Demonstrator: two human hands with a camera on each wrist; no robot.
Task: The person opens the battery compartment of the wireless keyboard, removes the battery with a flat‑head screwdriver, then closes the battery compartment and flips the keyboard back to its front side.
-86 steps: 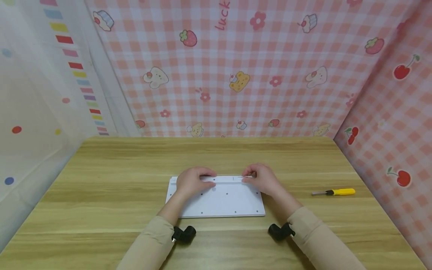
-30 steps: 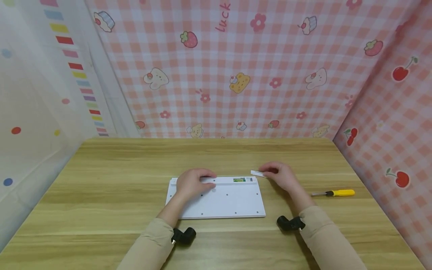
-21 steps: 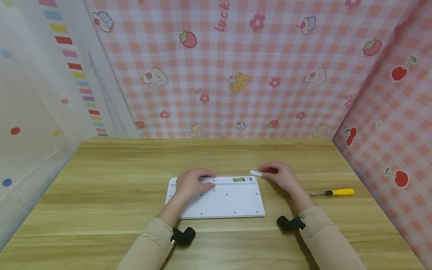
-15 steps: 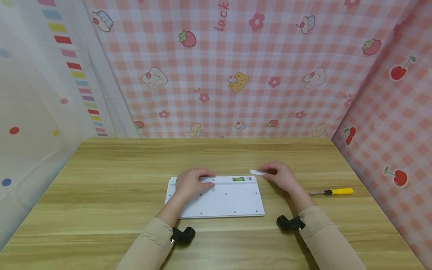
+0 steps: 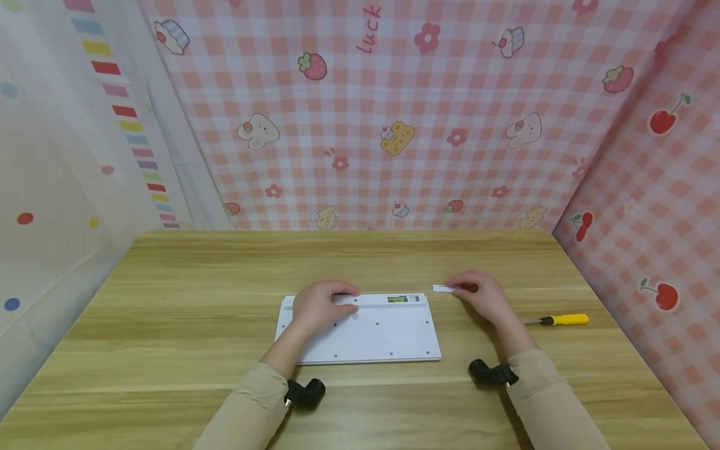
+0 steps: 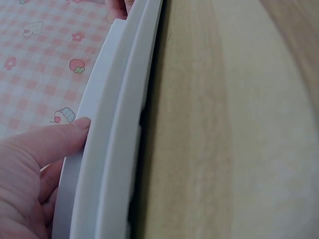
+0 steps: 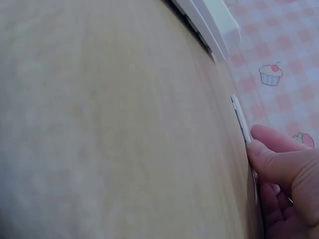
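Observation:
A white keyboard [image 5: 377, 340] lies face down on the table, its thicker ridge at the far side. Near the ridge's right end the battery compartment is uncovered, showing a green battery [image 5: 397, 299]. My left hand [image 5: 320, 306] grips the ridge left of its middle, thumb on the near side and fingers beyond it; in the left wrist view the thumb presses the keyboard's white edge [image 6: 107, 109]. Right of the keyboard, my right hand [image 5: 482, 297] pinches the small white battery cover [image 5: 442, 288] between thumb and fingers, low over or on the table. The right wrist view shows this cover [image 7: 240, 117] edge-on.
A screwdriver [image 5: 565, 320] with a yellow handle lies to the right, its tip close to the right forearm. The wooden table [image 5: 225, 262] meets patterned cloth [image 5: 360, 169] at the back and sides.
The right hand has lifted the battery cover off the keyboard, baring the battery, and carried it right; in the last half second it moved slightly further right. The left hand stays in place.

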